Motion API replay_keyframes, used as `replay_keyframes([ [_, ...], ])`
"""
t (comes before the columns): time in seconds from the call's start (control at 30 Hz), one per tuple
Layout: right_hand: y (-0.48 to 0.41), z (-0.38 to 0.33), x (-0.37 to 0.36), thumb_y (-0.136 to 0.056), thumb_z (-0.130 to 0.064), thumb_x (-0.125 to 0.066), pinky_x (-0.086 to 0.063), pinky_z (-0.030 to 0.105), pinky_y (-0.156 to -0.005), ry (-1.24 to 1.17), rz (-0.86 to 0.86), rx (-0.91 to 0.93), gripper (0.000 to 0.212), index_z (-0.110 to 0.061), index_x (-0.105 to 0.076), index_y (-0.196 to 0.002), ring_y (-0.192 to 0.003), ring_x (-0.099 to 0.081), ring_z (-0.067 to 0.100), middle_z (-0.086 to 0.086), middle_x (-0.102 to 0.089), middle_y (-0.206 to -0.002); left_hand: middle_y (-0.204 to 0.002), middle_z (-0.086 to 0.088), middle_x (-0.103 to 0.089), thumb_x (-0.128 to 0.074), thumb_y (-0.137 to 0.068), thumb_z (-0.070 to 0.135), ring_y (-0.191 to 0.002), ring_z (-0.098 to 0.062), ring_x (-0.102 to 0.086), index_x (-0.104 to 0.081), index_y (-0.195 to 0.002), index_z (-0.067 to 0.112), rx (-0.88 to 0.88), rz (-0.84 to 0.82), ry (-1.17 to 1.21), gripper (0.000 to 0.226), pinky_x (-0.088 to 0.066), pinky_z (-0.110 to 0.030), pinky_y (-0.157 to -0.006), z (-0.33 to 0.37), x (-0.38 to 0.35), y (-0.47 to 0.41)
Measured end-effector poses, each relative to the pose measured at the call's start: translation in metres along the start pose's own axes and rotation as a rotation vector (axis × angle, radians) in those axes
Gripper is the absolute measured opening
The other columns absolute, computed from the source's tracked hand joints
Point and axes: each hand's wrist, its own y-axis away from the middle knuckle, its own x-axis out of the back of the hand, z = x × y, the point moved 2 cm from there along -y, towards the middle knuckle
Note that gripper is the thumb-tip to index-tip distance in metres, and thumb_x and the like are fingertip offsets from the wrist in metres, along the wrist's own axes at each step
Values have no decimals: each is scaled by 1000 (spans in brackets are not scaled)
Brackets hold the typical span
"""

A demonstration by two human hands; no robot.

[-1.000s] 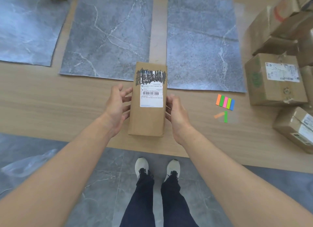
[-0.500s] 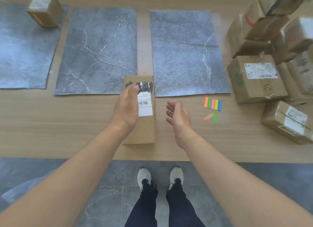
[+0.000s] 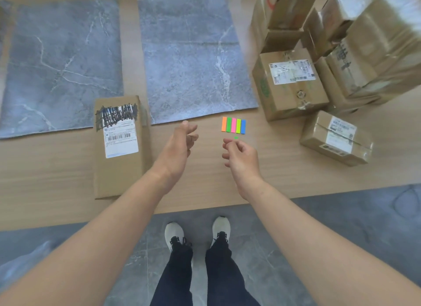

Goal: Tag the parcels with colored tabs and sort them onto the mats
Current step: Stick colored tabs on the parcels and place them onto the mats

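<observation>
My right hand (image 3: 239, 155) is curling over a loose green tab (image 3: 235, 137) below the pad (image 3: 233, 125); whether it is pinching, I can't tell. The tab is probably flimsy, so I'd take its edge. My left hand (image 3: 180, 143) is hanging relaxed and empty beside the parcel (image 3: 118, 146) on the table (image 3: 45, 169).

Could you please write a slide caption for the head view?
Right hand at the loose green tab, left hand open, parcel lying by the mats.

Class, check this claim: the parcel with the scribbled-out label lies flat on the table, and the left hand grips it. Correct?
One error. The parcel lies flat on the table, but the left hand does not grip it: the head view shows that hand apart from it, to its right, holding nothing.
</observation>
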Motion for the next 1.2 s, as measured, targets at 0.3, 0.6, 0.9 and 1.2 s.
replay_keyframes([
  [0.3, -43, 18, 43, -88, -22, -65, -54, 26, -86, 109, 13, 47, 22, -23, -76, -108, -95, -69, 10, -7, -75, -102, -131, 0, -63, -25, -103, 57, -129, -14, -52, -57, -140, 23, 29, 20, 0, 59, -35, -38, -117, -19, -60, -23],
  [0.6, -91, 24, 25, -78, -30, -85, -46, 28, -76, 589, 18, 341, 21, -20, -75, -94, -83, -60, 13, -2, -67, -91, -126, 0, -67, -24, -108, 47, -122, -12, -59, -65, -129, 21, 57, 65, -37, 53, -38, -38, -116, -31, -67, -59],
  [0.9, -98, 24, 18, -78, -36, -88, -38, 27, -67, 608, 108, 317, 20, -25, -74, -87, -80, -61, 10, -7, -67, -88, -118, -3, -71, -26, -109, 43, -114, -20, -64, -70, -118, 17, 78, 110, -34, 51, -45, -40, -109, -25, -57, -81],
  [1.2, -98, 28, 31, -85, -23, -80, -54, 35, -74, 562, 56, 439, 7, -20, -75, -81, -70, -64, 12, -8, -70, -79, -111, -14, -72, -26, -109, 37, -81, -31, -69, -68, -118, 8, 133, -5, -33, 51, -57, -40, -71, -18, -62, -83],
])
